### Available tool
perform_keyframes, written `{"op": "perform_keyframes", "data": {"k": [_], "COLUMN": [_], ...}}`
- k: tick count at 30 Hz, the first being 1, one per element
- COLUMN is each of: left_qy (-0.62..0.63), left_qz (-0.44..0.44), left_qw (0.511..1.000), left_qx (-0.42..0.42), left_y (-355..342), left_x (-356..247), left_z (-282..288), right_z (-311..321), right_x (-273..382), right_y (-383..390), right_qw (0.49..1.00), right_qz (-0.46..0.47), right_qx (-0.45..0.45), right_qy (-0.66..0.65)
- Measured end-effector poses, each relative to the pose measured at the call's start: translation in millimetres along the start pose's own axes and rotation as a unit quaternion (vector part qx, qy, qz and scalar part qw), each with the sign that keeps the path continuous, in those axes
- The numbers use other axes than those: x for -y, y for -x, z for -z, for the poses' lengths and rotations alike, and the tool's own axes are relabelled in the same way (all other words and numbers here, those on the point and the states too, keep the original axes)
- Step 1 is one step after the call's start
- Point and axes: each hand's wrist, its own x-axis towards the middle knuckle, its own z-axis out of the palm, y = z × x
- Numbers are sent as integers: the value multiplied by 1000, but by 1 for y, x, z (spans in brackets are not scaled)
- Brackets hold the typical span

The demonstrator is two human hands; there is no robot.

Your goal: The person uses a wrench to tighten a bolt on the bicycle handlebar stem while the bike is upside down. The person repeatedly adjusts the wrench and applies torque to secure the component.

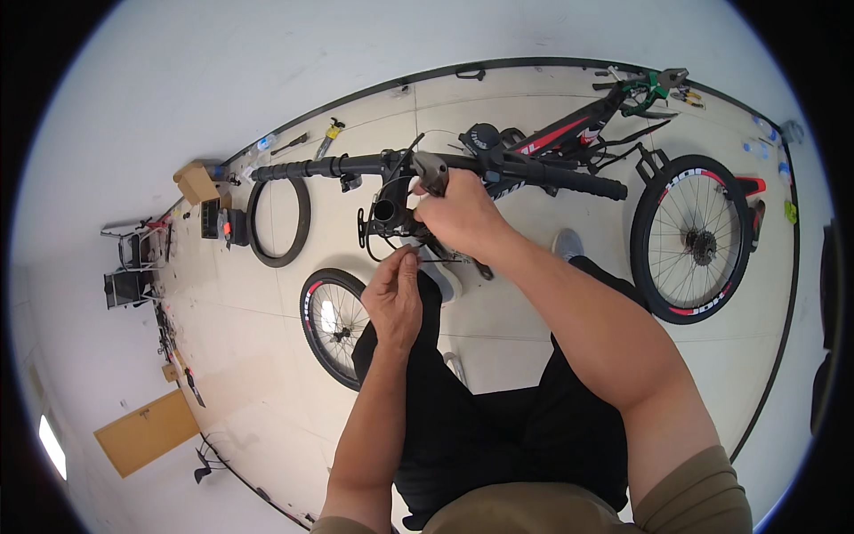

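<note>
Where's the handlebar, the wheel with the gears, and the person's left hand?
Handlebar (363, 165): head view, on the bare bar left of its middle.
Wheel with the gears (703, 247): head view, on the gears.
Left hand (394, 301): head view, on its back.

Bike workshop, bicycle frame, wheels, loose tyre, tools about

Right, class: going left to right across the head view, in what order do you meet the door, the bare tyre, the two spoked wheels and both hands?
Tan door → bare tyre → smaller-looking wheel → left hand → right hand → larger-looking wheel.
</note>
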Motion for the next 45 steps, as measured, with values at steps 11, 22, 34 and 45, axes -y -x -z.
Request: {"op": "perform_keyframes", "data": {"k": [11,22,34,45], "left_qy": [322,335,366,473], "left_qz": [117,111,155,203], "left_qw": [939,935,918,857], "left_qx": [-31,-31,0,19], "left_y": [-31,-35,-37,-40], "left_x": [23,23,25,20], "left_z": [1,-8,-4,-2], "right_z": [12,-15,-6,-3], "right_x": [-20,-34,-22,-24], "right_y": [55,50,37,35], "right_qw": [986,990,985,979], "right_qz": [-119,-64,-70,-106], "right_qx": [110,123,152,172], "right_qy": [32,-13,32,-9]}}
